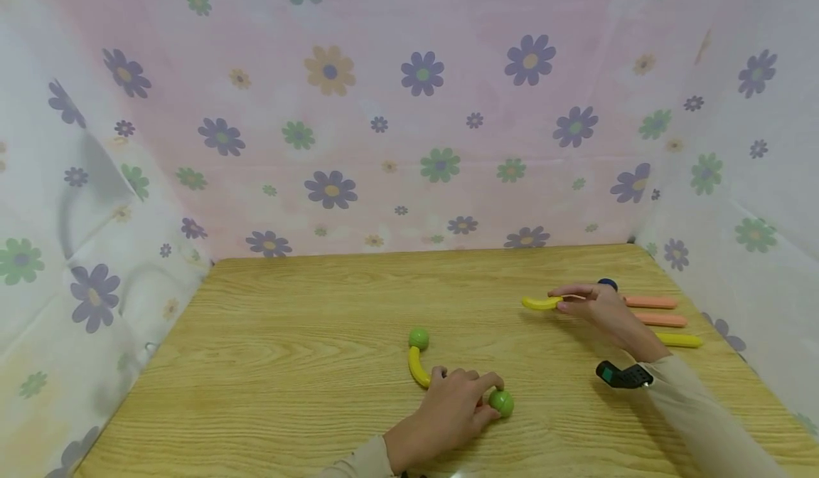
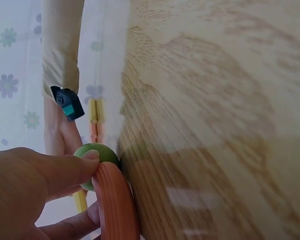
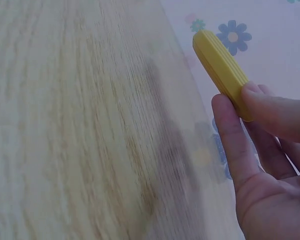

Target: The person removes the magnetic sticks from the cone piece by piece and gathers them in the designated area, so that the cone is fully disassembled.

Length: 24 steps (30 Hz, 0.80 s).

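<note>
My left hand (image 1: 488,395) lies low on the wooden table (image 1: 307,336) and grips an orange curved piece (image 2: 117,205), thumb against the green ball (image 1: 502,403) at its end. Just left of the fingers a yellow curved piece (image 1: 417,368) runs up to a second green ball (image 1: 419,338). My right hand (image 1: 564,301) is farther back on the right and pinches a yellow ribbed curved piece (image 1: 541,303) between thumb and fingers. In the right wrist view that yellow piece (image 3: 220,67) hangs above the table. The orange piece is hidden under my hand in the head view.
Behind my right hand lie two orange sticks (image 1: 649,301), a yellow stick (image 1: 680,340) and a dark blue ball (image 1: 608,284). Flowered cloth walls (image 1: 409,108) close in the table at the back and on both sides.
</note>
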### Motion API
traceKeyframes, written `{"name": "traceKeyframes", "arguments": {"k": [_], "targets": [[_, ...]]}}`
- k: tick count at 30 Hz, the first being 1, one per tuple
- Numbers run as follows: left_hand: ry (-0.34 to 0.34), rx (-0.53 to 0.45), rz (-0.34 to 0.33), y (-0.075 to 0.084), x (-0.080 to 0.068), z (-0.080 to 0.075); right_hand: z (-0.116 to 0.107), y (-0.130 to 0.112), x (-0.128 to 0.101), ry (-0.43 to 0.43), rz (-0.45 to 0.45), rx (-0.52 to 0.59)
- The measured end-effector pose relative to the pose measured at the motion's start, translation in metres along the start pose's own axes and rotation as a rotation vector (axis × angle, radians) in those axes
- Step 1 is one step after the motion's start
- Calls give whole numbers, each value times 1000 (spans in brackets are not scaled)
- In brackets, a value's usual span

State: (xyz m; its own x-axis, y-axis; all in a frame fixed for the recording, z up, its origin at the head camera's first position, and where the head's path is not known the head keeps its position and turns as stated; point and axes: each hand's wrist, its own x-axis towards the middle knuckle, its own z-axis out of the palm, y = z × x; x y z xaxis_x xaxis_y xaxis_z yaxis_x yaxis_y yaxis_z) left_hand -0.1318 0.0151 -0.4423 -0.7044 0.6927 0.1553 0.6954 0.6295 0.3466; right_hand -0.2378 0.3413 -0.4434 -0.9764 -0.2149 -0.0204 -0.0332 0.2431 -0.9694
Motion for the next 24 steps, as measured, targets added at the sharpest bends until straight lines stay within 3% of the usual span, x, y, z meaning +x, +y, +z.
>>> {"name": "traceKeyframes", "arguments": {"k": [6,13,18,24], "targets": [[4,-2,3,-1,0,0,-1,7,14,7,19,-3],[13,1,11,-1,1,1,0,14,27,45,38,-96],[2,-6,10,-1,1,1,3,17,31,59,30,-81],[-11,-10,0,-1,1,-1,6,14,35,61,1,-194]]}}
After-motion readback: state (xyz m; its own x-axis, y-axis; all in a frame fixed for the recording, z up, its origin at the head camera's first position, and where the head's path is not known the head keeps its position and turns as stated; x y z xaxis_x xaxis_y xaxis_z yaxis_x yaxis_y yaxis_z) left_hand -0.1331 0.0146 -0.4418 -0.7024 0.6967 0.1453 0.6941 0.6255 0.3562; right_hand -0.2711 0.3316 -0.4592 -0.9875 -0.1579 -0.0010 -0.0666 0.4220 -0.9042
